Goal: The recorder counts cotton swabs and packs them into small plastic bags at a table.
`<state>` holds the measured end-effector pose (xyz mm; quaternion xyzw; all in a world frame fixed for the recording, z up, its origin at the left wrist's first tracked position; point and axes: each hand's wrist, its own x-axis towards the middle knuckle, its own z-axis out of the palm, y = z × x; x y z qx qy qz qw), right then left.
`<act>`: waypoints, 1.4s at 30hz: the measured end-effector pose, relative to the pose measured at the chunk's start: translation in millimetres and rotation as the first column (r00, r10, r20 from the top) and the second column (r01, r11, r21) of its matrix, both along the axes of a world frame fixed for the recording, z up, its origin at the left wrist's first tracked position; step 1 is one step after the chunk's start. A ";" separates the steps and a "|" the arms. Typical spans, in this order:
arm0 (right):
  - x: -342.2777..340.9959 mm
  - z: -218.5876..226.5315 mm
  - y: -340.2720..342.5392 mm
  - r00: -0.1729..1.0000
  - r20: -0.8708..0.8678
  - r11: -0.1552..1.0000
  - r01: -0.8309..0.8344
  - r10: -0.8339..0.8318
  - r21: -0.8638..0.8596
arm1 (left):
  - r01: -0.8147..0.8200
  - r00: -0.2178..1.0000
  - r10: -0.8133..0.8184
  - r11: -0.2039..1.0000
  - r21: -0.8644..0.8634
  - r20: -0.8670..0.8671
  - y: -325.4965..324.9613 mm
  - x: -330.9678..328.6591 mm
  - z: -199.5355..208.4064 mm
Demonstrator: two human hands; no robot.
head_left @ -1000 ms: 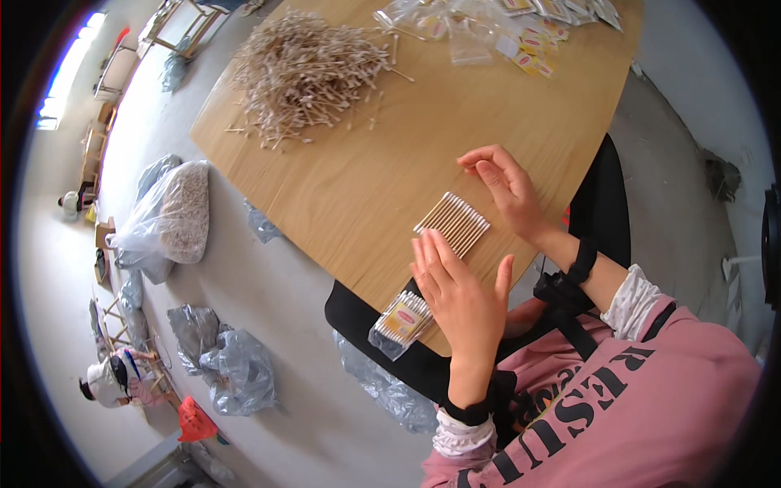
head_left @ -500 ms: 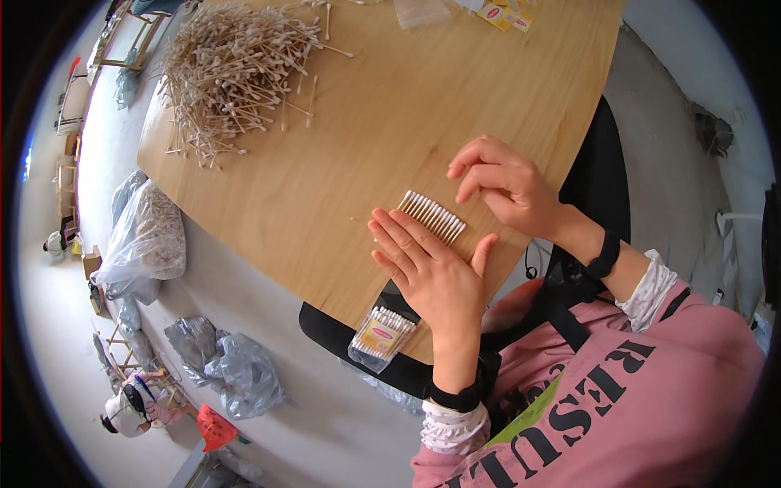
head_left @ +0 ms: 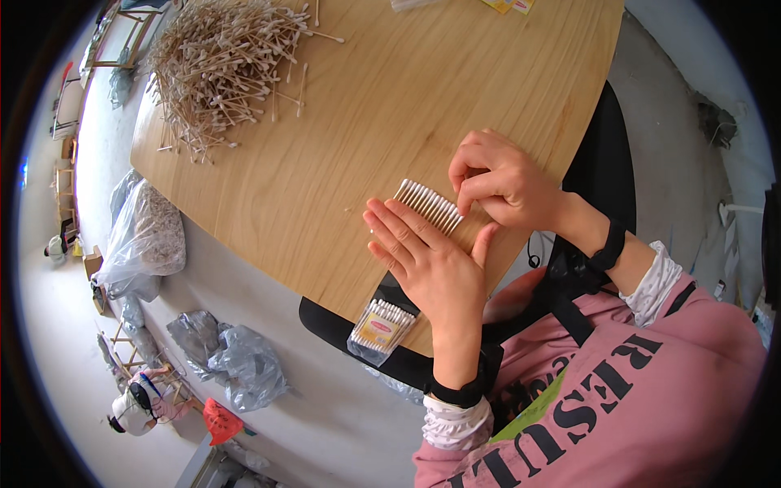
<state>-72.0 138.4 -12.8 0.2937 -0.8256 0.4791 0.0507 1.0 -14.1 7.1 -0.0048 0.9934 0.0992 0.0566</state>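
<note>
Row of swabs (head_left: 431, 205) lies on table (head_left: 504, 73), sticks slanting near-left under nearer left hand (head_left: 435, 272), flat, ungripping; right hand (head_left: 500, 183) just beside row's right end, fingers curled, hold unclear.

The person wears a pink sweatshirt (head_left: 691, 374) printed with large black stencil-style lettering (head_left: 573, 419) and a green patch (head_left: 529, 412). Below the left hand (head_left: 442, 272) sit a black wristband (head_left: 458, 396) and a gathered white cuff (head_left: 455, 423). The right hand (head_left: 503, 183) has a matching black band (head_left: 608, 246) and white cuff (head_left: 653, 286), with a dark stripe (head_left: 680, 299) on the pink sleeve.
</note>
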 end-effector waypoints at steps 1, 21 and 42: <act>0.1 -0.4 -0.2 1.000 -0.005 1.000 0.001 -0.001 0.005 | 0.002 1.000 -0.002 1.000 -0.002 -0.001 -0.1 -0.1 -0.1; 2.4 -1.7 0.4 0.991 0.127 0.989 0.066 -0.049 -0.129 | -0.026 0.999 0.024 0.995 0.100 0.024 -8.7 6.3 17.4; -11.0 14.1 -54.3 0.795 0.567 0.846 0.137 0.217 -0.516 | -0.076 0.850 0.523 0.004 0.997 0.063 -18.1 -15.6 -1.0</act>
